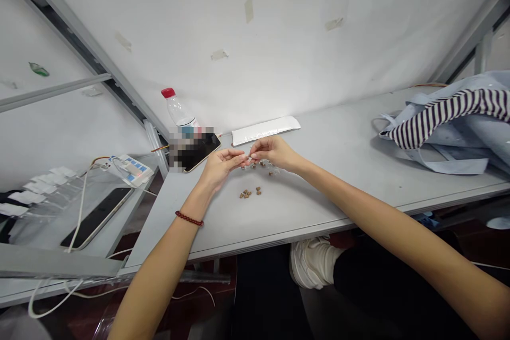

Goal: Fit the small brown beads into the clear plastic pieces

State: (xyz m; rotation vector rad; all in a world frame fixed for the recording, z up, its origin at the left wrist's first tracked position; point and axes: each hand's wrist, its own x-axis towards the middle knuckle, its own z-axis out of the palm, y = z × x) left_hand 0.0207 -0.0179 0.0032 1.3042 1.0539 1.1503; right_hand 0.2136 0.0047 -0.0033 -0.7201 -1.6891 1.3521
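Observation:
My left hand [221,166] and my right hand [275,152] meet above the grey table [311,191], fingertips pinched close together. Between them is something small that I cannot make out clearly. Just below my right hand lie several small brown pieces in clear wrapping [271,172], partly hidden by the fingers. Nearer the table's front edge sits a loose cluster of small brown pieces [246,194], with a few more [258,190] just to its right. Both hands are clear of this cluster.
Behind my hands lies a long white packet [265,130]. A red-capped bottle [179,111] and a dark phone [202,152] are at the back left. Farther left are a power strip [133,170] and another phone [98,218]. A pale blue striped cloth bag [450,122] lies at the right.

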